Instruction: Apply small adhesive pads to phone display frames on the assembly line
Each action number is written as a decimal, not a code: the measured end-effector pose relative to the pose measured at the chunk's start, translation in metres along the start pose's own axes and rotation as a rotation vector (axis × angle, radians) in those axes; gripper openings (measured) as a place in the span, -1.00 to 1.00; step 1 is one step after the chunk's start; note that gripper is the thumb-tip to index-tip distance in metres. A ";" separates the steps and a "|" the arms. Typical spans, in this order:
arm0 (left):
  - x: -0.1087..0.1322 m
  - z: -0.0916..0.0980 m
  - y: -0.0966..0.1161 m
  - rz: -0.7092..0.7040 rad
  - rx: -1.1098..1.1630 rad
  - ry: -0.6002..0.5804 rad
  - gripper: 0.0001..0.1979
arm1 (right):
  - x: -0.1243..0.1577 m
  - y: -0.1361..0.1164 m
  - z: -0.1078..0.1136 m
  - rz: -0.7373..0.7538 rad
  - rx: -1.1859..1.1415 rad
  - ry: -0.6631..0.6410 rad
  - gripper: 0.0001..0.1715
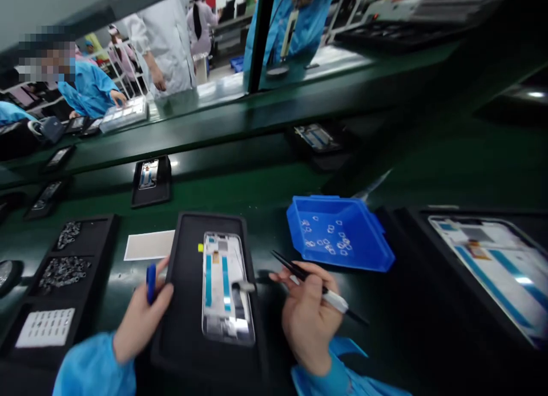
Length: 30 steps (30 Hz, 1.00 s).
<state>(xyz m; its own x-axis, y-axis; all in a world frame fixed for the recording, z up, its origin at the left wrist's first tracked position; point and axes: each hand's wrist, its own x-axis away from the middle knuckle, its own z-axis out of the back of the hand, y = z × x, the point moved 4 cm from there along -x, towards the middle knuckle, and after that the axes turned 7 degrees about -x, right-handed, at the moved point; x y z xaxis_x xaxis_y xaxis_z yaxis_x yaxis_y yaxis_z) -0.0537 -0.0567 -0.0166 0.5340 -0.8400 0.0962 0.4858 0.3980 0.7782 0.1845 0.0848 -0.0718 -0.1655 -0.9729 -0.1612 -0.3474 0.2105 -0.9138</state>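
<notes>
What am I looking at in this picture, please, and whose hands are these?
This is a single view from a camera worn on a person's head, looking down at their own two bare hands at a green bench. The left hand grips a blue tool beside a black tray that carries an open phone frame. The right hand holds black tweezers. Behind it stands a blue bin of small white rings; at the left, a black compartment tray holds tiny parts. Other people work beyond.

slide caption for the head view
Right hand holds black tweezers beside a phone frame in a black tray; left hand grips a blue tool.
</notes>
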 end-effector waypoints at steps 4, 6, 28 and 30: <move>-0.133 -0.002 0.039 0.086 0.032 0.046 -0.47 | -0.001 -0.001 -0.009 0.014 0.139 -0.199 -0.71; -0.193 -0.013 0.055 0.086 -0.014 0.087 -0.53 | 0.004 0.003 -0.017 0.038 0.194 -0.347 -0.70; -0.260 0.153 -0.045 0.384 -0.470 0.213 -0.62 | 0.009 0.039 -0.033 -0.421 0.122 -0.481 -0.14; -0.249 0.162 -0.051 0.403 -0.492 0.223 -0.62 | 0.010 0.038 -0.034 -0.432 0.112 -0.490 -0.11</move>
<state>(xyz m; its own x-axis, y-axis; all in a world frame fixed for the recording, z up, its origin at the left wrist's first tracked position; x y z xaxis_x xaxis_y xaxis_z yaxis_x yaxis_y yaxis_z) -0.3235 0.0719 0.0200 0.8442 -0.5150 0.1485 0.4487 0.8306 0.3298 0.1380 0.0860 -0.0959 0.4157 -0.9038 0.1017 -0.1858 -0.1938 -0.9633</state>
